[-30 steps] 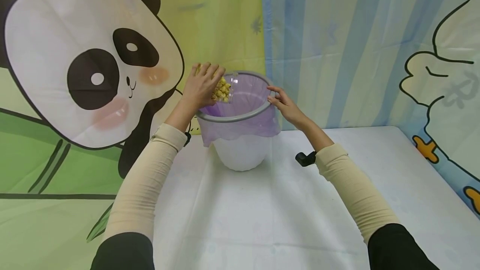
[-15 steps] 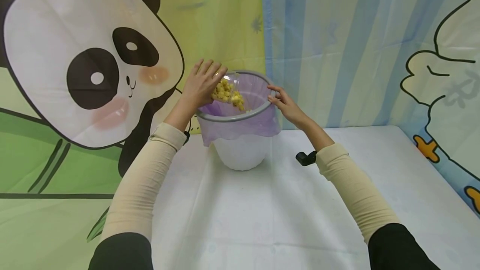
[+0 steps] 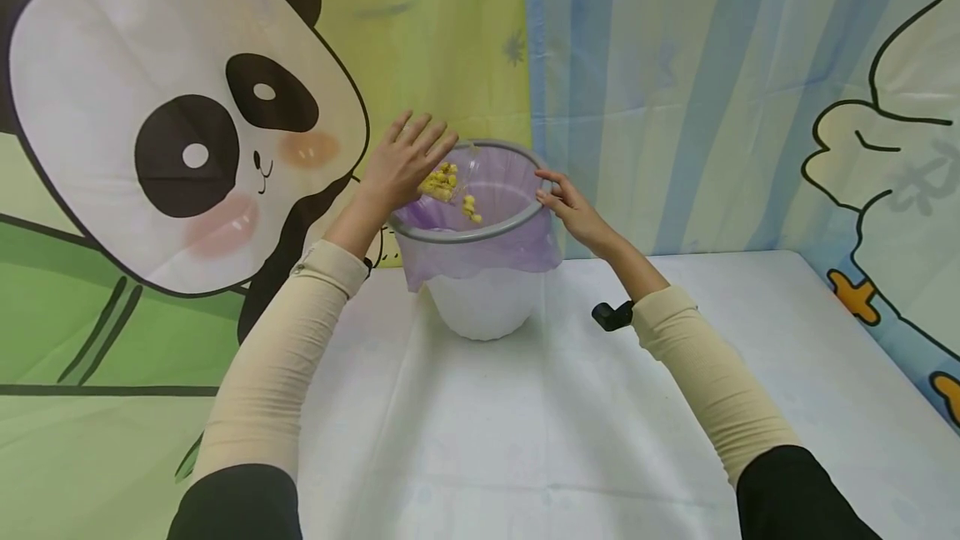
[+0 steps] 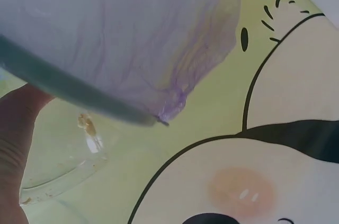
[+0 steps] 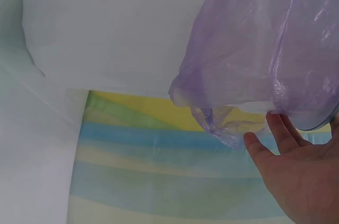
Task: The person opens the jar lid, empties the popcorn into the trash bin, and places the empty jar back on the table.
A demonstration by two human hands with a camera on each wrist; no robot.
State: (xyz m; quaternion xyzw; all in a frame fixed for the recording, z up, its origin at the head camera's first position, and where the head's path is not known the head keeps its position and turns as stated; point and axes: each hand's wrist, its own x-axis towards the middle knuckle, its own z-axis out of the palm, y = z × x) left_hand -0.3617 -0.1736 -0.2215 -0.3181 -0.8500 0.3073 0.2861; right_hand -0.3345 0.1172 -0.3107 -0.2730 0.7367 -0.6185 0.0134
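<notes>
A white trash can (image 3: 480, 307) with a grey rim ring (image 3: 472, 236) and a purple bag (image 3: 495, 258) folded over its outside stands at the back of the table. Over its left side my left hand (image 3: 405, 158) grips a clear plastic container (image 4: 66, 179), tipped toward the opening. Yellow popcorn (image 3: 444, 176) is at its mouth, and several pieces are falling into the can. My right hand (image 3: 573, 207) holds the can's right rim, fingers outside against the bag in the right wrist view. The can's bottom inside is hidden.
A white cloth (image 3: 480, 432) covers the table. Behind it hangs a printed curtain with a panda (image 3: 195, 123) on the left and blue stripes (image 3: 697, 107) on the right. A black wrist mount (image 3: 612, 317) juts from the right sleeve.
My left hand has tilted the container further and shifted slightly up. Popcorn that sat inside it has poured out into the can. The right hand stays at the rim.
</notes>
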